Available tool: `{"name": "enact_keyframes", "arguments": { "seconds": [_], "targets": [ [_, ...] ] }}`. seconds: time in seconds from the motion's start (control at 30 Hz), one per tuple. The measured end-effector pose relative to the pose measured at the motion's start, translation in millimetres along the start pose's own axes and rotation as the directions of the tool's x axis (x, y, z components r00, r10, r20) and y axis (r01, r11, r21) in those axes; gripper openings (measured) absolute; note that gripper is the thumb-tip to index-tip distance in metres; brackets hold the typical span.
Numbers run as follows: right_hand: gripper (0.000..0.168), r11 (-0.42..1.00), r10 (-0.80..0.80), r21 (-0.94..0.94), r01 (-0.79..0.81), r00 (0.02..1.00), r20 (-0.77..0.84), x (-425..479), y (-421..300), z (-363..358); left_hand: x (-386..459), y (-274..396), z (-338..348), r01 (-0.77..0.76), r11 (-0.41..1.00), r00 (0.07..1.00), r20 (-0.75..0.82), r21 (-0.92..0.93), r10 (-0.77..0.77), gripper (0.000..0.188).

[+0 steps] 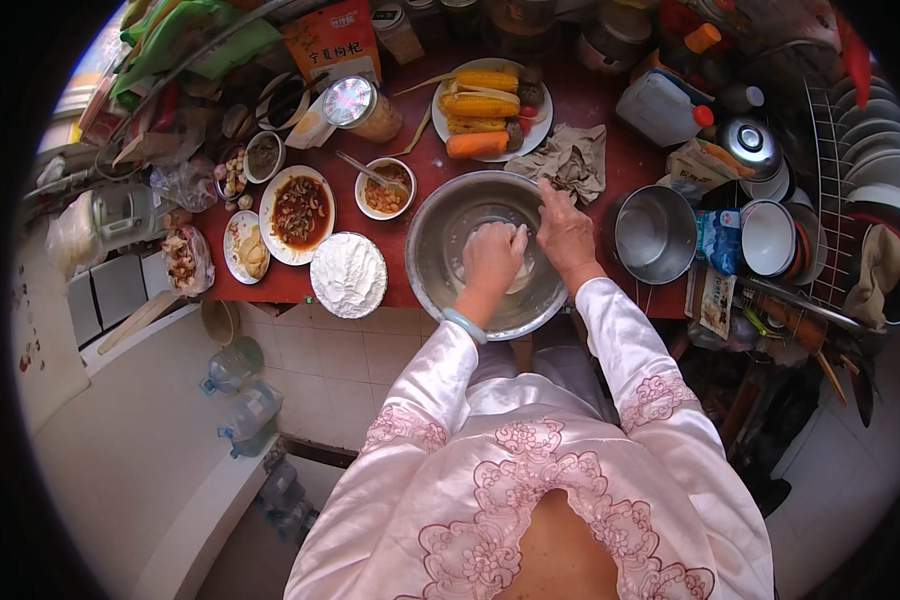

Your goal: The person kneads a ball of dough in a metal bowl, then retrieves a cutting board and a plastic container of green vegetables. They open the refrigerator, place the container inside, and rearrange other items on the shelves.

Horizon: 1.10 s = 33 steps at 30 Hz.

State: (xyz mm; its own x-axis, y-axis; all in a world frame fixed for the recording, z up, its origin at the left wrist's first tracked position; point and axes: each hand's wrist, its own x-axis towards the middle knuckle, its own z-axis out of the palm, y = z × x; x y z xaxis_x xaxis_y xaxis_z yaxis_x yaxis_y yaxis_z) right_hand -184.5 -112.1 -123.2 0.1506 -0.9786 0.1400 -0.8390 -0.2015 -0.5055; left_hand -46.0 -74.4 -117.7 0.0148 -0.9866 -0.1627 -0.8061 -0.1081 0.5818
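A wide metal basin [435,292] stands at the front edge of the red table, with some pale dough partly showing at its bottom. Inside it my left hand [490,259] is curled into a fist over the dough, its fingers mostly hidden from above. My right hand [568,231] grips the basin's right rim. Left of the basin is a bowl heaped with white flour [349,274]. Behind that are a small bowl of chopped food with a spoon [385,191] and a plate of dark sauce with chopped pieces [300,210].
A plate of corn and carrot [487,112] stands at the back, beside a crumpled cloth [570,157]. An empty metal pot [654,234] is to the right, near stacked bowls [769,238] and a wire dish rack [829,195]. A lidded jar [364,112] stands back left.
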Motion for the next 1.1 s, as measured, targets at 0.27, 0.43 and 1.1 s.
{"name": "enact_keyframes", "arguments": {
  "seconds": [0.27, 0.43, 1.1],
  "targets": [
    [0.048, 0.999, 0.031, 0.012, -0.032, 0.997, 0.064, -4, -5, -6, 0, -23, 31, -0.204, 0.946, 0.965, -0.109, 0.252, 0.237, 0.012],
    [0.048, 0.998, 0.028, 0.062, -0.032, 0.998, 0.060, -8, -4, -5, 25, -24, 48, -0.248, 0.938, 0.948, -0.138, 0.241, 0.286, 0.016],
    [0.050, 0.999, 0.036, 0.003, -0.036, 0.999, 0.031, 3, -2, 2, -27, -21, 6, -0.344, 0.897, 0.913, -0.124, 0.277, 0.389, 0.012]
  ]
}}
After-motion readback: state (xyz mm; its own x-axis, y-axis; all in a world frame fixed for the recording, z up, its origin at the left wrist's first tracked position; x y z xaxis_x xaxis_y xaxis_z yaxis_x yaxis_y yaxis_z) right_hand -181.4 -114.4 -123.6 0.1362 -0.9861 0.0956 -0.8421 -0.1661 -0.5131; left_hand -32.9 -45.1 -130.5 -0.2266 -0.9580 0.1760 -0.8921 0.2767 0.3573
